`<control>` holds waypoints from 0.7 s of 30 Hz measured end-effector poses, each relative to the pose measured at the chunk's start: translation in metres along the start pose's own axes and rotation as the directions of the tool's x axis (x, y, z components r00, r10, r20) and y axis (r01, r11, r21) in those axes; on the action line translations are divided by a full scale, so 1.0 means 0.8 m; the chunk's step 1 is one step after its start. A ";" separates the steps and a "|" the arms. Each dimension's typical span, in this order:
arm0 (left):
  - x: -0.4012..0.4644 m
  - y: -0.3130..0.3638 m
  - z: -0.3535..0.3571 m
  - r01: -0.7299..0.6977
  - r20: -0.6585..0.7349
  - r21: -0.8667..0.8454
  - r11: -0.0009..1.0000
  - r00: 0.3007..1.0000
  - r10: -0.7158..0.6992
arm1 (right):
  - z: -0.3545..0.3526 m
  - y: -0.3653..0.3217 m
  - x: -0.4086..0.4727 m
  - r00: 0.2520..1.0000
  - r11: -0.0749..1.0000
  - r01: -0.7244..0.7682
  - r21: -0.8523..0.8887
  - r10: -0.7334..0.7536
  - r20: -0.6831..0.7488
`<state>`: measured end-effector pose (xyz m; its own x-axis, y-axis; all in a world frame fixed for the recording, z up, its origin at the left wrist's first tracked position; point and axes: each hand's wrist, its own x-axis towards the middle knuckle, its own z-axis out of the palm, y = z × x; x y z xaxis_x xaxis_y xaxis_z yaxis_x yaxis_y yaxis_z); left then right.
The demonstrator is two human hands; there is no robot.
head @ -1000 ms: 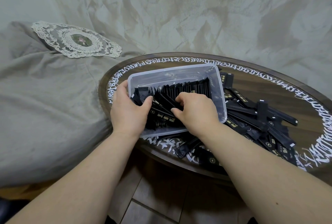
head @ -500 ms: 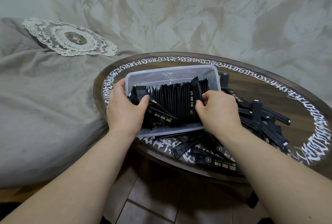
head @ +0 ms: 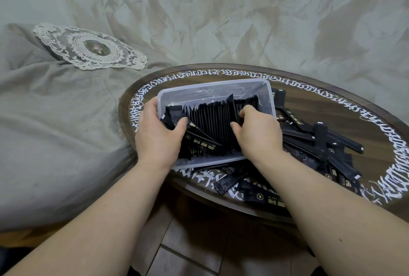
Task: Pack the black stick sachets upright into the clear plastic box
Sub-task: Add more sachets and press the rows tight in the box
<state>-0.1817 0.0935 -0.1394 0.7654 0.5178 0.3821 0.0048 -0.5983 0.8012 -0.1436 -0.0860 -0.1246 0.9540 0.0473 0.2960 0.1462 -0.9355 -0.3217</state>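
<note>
The clear plastic box [head: 212,89] sits on the round dark table [head: 332,107]. Inside it a row of black stick sachets [head: 212,118] stands on edge, with a few leaning at the left end. My left hand [head: 157,136] grips the box's left wall, thumb inside against the leaning sachets. My right hand [head: 256,134] is at the right end of the row, fingers curled round the sachets there. A loose pile of black sachets [head: 321,142] lies on the table to the right of the box and in front of it.
White script runs round the table's rim [head: 221,74]. A grey cushion with a lace doily [head: 93,49] lies to the left. Pale draped fabric [head: 243,21] hangs behind the table. Tiled floor [head: 188,253] shows below between my forearms.
My right hand moved from the left part of the box to the right end of the row, spreading the sachets upright. The left hand stayed on the box's left wall.
</note>
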 end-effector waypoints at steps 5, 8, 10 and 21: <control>0.002 -0.001 -0.002 0.011 0.001 0.002 1.000 1.000 -0.011 | -0.002 0.004 -0.005 0.998 0.997 0.065 -0.031 -0.065 0.015; 0.001 -0.001 -0.001 0.014 0.006 -0.001 1.000 1.000 -0.014 | -0.003 0.005 -0.004 0.999 0.998 0.054 0.024 -0.054 0.003; 0.000 0.001 -0.001 0.013 0.006 -0.002 1.000 1.000 -0.013 | 0.000 0.003 -0.002 0.999 0.997 0.034 0.063 -0.034 -0.005; 0.000 0.002 -0.001 0.010 0.007 -0.006 1.000 1.000 -0.010 | 0.012 0.007 0.004 0.999 0.997 -0.027 0.069 0.026 0.027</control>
<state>-0.1822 0.0926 -0.1379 0.7696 0.5195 0.3713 0.0081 -0.5893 0.8079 -0.1372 -0.0877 -0.1338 0.9641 0.0326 0.2635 0.1376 -0.9102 -0.3907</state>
